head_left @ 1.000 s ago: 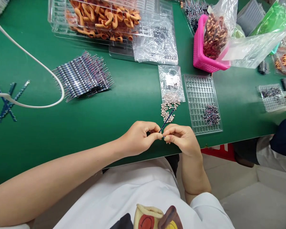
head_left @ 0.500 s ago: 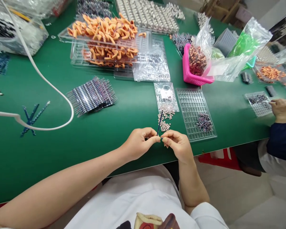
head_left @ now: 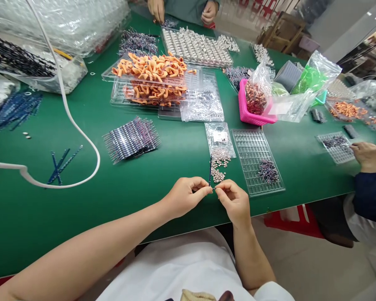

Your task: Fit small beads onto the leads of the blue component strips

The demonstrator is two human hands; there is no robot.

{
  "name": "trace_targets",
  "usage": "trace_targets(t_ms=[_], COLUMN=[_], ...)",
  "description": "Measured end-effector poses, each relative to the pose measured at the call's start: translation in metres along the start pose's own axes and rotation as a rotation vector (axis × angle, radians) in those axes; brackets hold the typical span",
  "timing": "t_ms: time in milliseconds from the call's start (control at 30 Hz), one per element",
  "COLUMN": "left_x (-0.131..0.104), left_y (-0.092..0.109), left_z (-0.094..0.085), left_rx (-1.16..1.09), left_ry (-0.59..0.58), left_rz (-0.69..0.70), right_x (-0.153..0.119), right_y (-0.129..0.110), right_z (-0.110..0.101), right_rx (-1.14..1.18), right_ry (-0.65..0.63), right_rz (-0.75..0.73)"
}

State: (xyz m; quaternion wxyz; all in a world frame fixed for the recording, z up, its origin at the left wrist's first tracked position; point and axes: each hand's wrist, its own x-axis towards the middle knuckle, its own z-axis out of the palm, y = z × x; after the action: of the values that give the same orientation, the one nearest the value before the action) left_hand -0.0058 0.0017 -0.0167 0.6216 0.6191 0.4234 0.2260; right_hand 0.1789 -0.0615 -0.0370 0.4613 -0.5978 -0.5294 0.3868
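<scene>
Close to the table's front edge, my left hand (head_left: pixel 190 194) is closed in a pinch on a thin dark blue strip (head_left: pixel 210 171), which stands up from the fingertips. My right hand (head_left: pixel 233 200) pinches at a tiny dark piece between the two sets of fingertips; what it is I cannot make out. Just beyond the fingers lies a loose heap of small pinkish round parts (head_left: pixel 218 174), at the mouth of a clear labelled bag (head_left: pixel 219 138). To the right of my right hand, a clear slotted tray (head_left: pixel 249 156) bears a pile of small wired parts (head_left: pixel 268 171).
Bundled wired components (head_left: pixel 131 140) and crossed blue strips (head_left: pixel 61 167) lie left, beside a looping white cable (head_left: pixel 81 123). Stacked trays of orange parts (head_left: pixel 153 77) and a pink basket (head_left: pixel 253 118) stand behind. Co-workers' hands (head_left: pixel 366 155) show right and at the back.
The view has tilted up, bringing a co-worker's hands into sight at the back. My fingertips are slightly farther apart, and the blue strip stands more upright.
</scene>
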Motion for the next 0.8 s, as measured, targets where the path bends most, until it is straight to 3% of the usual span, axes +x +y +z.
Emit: trace_targets(t_ms=[200, 600, 700, 800], left_x=[0.000, -0.004, -0.001, 0.001], left_y=[0.001, -0.008, -0.009, -0.007], left_z=[0.002, 0.002, 0.000, -0.002], left_rx=[0.041, 0.092, 0.038, -0.001], left_ry=[0.084, 0.159, 0.108, 0.086], left_rz=[0.027, 0.036, 0.011, -0.024], right_x=[-0.004, -0.010, -0.011, -0.008], right_y=[-0.002, -0.016, -0.018, -0.017], right_z=[0.005, 0.027, 0.021, -0.004], right_rx=[-0.089, -0.184, -0.233, -0.361], right_ry=[-0.003, 0.171, 0.192, 0.288], right_rz=[-0.066, -0.210, -0.224, -0.218])
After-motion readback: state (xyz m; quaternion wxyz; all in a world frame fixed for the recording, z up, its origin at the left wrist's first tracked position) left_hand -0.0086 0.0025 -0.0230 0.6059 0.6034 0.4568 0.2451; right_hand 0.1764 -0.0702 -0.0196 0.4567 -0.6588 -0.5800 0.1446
